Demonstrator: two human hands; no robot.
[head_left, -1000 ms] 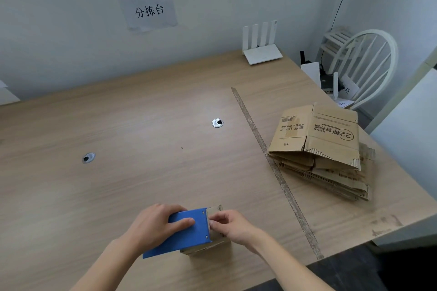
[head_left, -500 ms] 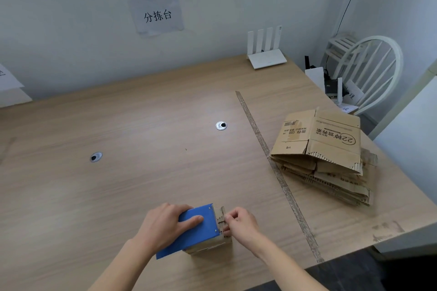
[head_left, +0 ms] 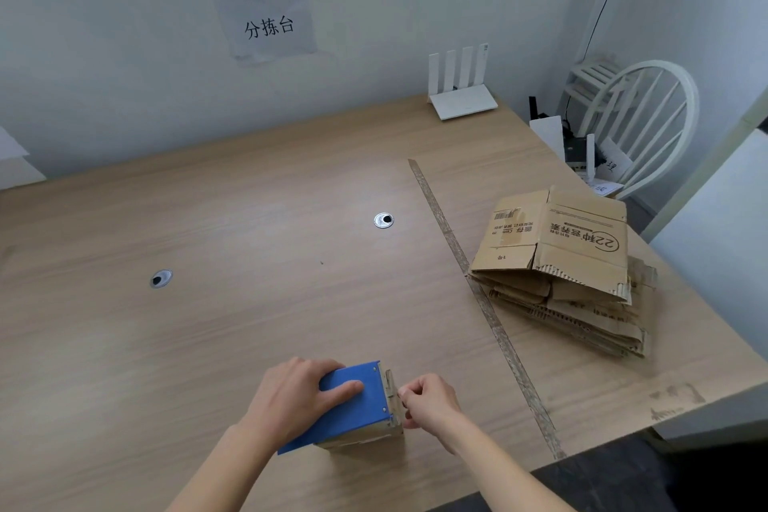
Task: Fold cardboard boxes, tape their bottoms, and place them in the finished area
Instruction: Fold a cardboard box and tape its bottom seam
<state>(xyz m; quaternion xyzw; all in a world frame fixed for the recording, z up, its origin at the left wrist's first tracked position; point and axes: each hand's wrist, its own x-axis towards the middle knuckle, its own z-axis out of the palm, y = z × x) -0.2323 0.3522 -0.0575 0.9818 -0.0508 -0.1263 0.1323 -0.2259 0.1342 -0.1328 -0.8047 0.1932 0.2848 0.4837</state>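
While the person stands at the near edge of the table (head_left: pixel 208 345), this is how things lie.

Left hand (head_left: pixel 297 399): spread over a blue tape holder (head_left: pixel 353 407), fingers curled over its far side and the forefinger laid flat along its top, gripping it.
Tape holder: sits on a small cardboard box (head_left: pixel 376 434) close to the table's near edge; only the box's right and near faces show beneath it.
Right hand (head_left: pixel 430 401): fingers curled in tight, pinching at the right end of the tape holder; what is between the fingertips is too small to make out.
Stack of flat boxes (head_left: pixel 561 274): lies by the table's right edge, well apart from the hands, printed side up.
Tape strip (head_left: pixel 478 295): runs across the tabletop from far to near edge, between the hands and the stack.
Far right corner: a white router (head_left: pixel 463 100) stands against the wall.
Beyond the right edge: a white chair (head_left: pixel 648 125).
Wall: a paper sign (head_left: pixel 268 27) with dark characters.
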